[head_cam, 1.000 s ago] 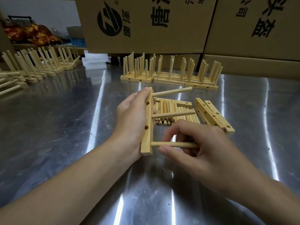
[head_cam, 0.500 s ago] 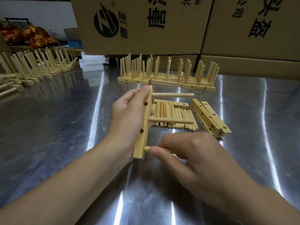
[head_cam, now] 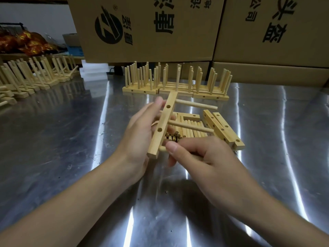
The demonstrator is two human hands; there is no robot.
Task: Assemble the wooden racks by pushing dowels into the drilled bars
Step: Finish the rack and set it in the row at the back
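While the left grip (head_cam: 140, 136) clasps the bar (head_cam: 162, 125) with two dowels (head_cam: 194, 105) seated, the right grip (head_cam: 208, 157) pinches the third dowel (head_cam: 162, 148) in; loose dowels (head_cam: 188, 136) wait.

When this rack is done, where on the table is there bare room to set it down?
The table is bare on the left, between the left hand holding the bar and the far-left racks, on the right past the spare bars, and near, under both forearms. Straight ahead is crowded: loose dowels, spare bars and the finished racks sit close together.
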